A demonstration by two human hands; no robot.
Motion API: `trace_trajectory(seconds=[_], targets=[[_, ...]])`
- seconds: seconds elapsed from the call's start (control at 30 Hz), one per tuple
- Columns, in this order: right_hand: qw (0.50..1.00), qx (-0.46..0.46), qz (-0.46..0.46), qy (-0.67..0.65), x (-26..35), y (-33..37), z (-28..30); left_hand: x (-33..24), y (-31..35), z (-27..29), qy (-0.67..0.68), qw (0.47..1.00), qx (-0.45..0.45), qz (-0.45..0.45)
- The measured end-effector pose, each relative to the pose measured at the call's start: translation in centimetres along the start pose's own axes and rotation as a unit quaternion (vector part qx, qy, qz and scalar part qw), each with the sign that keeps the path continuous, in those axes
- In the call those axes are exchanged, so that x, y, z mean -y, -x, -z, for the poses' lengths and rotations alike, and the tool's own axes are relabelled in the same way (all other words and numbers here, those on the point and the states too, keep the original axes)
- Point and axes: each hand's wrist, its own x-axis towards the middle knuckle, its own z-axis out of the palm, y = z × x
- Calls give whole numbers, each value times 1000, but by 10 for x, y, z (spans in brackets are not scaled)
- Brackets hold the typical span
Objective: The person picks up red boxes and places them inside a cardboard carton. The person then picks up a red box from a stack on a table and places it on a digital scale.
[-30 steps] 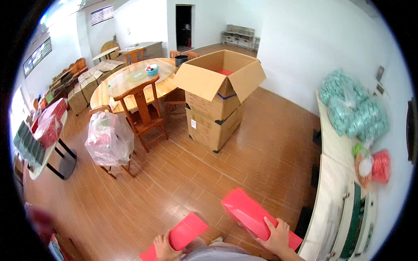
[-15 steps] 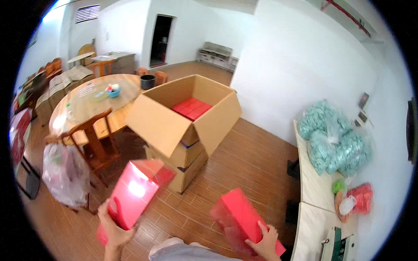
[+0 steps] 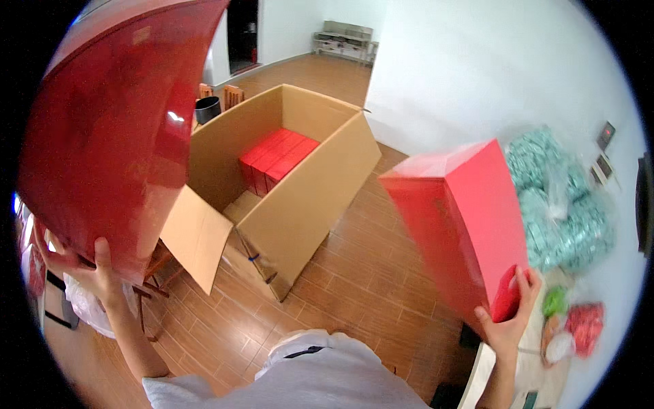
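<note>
fingers of the left hand clamp the lower end of a dark red box — it towers above them; the right hand grips a brighter red box likewise. beyond, red boxes lie inside an open carton.

A glossy dark-red box, with a small white glint, towered tilted above the left fingers, which gripped its lower end. A brighter red box, long and flat-sided, slanted up and leftward from the right fingers, which clasped its bottom end.
</note>
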Motion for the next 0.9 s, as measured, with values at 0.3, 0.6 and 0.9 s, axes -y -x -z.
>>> trace_trajectory(seconds=[0.3, 0.6, 0.9], targets=[[953, 29, 298, -38, -32, -268, -156, 7, 1, -151, 0, 999, -7, 37], [830, 145, 535, -66, 66, -455, -340, 67, 3, -307, -3, 994, -10, 111], [632, 405, 649, -124, 151, -533, -516, 114, 32, -337, -171, 955, 93, 225]])
